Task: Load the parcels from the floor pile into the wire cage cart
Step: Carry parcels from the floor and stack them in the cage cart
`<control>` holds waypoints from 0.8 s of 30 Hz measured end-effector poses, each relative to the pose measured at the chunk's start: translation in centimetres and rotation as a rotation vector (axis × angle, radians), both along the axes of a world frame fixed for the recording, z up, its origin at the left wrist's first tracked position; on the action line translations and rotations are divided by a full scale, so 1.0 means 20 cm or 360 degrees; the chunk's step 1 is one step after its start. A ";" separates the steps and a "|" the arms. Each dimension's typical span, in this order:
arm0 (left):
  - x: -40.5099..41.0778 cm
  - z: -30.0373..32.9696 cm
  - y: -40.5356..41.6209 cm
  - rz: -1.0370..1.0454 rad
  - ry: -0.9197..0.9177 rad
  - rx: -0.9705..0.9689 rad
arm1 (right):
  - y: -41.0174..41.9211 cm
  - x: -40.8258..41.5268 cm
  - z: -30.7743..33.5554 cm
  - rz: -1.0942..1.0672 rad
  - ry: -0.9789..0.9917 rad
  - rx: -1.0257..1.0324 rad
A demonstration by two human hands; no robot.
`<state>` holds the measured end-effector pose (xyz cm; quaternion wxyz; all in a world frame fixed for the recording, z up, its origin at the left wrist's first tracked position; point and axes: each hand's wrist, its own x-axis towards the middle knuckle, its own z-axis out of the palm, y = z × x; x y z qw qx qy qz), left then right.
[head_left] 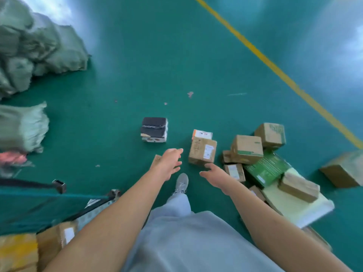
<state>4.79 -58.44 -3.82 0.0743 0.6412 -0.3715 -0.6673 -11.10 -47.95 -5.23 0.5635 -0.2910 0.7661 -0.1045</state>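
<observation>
- Both hands are reaching down toward the brown carton point(202, 151), the landmark here; this looks like the approach to a fresh pick-up, with nothing lifted yet.
- The left hand point(169, 163) is hovering just left of the carton, its grip spread and holding nothing.
- The right hand point(213, 173) is hanging just below the carton's near edge, fingers loosely spread, also empty and apart from it.
- The carton is sitting on the green floor point(137, 75), square-sided, matte cardboard with a white label; a white-and-orange parcel point(202, 134) is touching its far side.
- To its right the floor pile point(261, 163) is lying jumbled: plain cardboard cartons and a glossy green box point(267, 169). A black-wrapped cube point(154, 129) is standing apart to the left.
- The wire cage cart point(59, 209) is standing well to the carton's lower left, already holding parcels.
- Next move, I judge: closing both palms on opposite faces, then swinging left.
</observation>
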 end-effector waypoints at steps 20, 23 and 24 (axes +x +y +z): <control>-1.21 -0.33 -0.78 -0.0654 -0.0002 0.0398 | -0.33 -0.93 -0.29 -0.0948 -0.0031 0.0384; -1.32 -0.36 -0.84 -0.0768 -0.0045 0.0424 | -0.37 -1.03 -0.33 -0.1078 -0.0076 0.0393; -1.36 -0.38 -0.85 -0.0802 -0.0068 0.0434 | -0.37 -1.06 -0.35 -0.1140 -0.0107 0.0402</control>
